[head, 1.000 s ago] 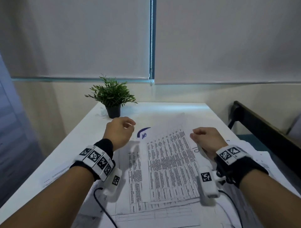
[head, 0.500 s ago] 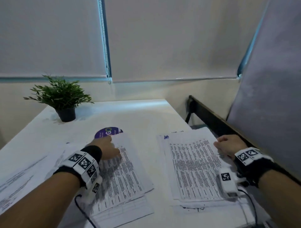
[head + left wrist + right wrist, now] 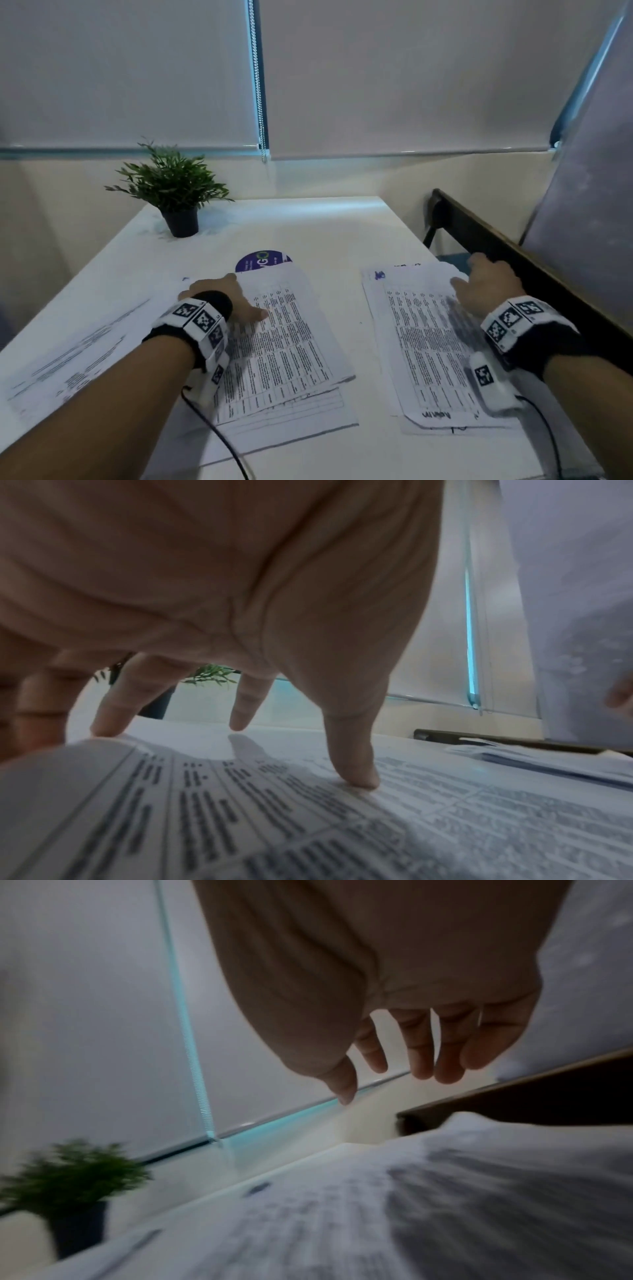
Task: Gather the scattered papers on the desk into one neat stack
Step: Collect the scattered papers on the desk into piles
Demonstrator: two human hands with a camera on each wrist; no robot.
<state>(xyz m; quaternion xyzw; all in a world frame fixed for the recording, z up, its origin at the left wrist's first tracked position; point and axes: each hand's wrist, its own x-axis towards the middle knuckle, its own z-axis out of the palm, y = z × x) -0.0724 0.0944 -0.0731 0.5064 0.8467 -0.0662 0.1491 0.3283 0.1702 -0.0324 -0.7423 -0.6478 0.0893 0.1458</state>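
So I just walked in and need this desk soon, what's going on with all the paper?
A person is sorting printed sheets on the white desk. Their left hand presses spread fingers on the left pile of papers, while the right hand hovers, fingers open, at the far edge of the right pile. A loose sheet lies at far left. Nothing is in one stack yet.
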